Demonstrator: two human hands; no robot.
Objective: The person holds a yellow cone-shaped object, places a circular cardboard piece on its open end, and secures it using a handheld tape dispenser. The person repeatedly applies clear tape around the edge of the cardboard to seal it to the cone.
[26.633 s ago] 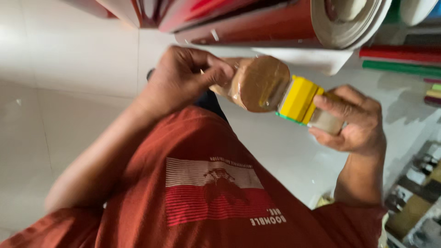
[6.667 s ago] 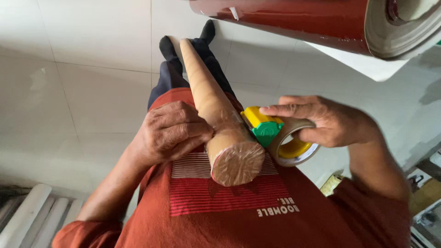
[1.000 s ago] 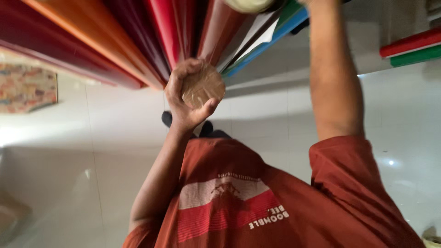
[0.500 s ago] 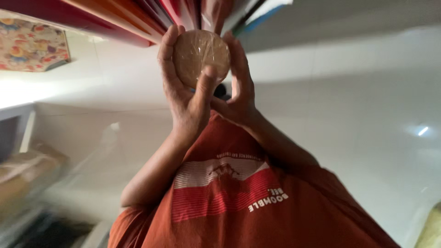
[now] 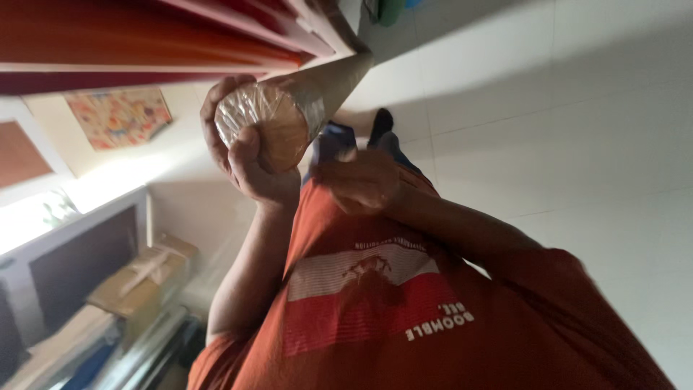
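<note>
Hands part at the end of the brown paper roll [image 5: 289, 119]

Half a second ago both hands cupped the round end; now only the left hand [image 5: 245, 155] grasps it, fingers around the rim, while the right hand [image 5: 361, 180] has come away, blurred and loosely curled, holding nothing. Roll points away to the red rolls [image 5: 144, 50], its end covered with shiny clear tape, so closing looks done.

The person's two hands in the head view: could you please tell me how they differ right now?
The left hand is raised, its grip wrapped around the taped end of the brown paper-wrapped roll; the right hand sits lower, in front of the red shirt, holding nothing. The left looks sharp, the right motion-blurred. Both are bare.
</note>
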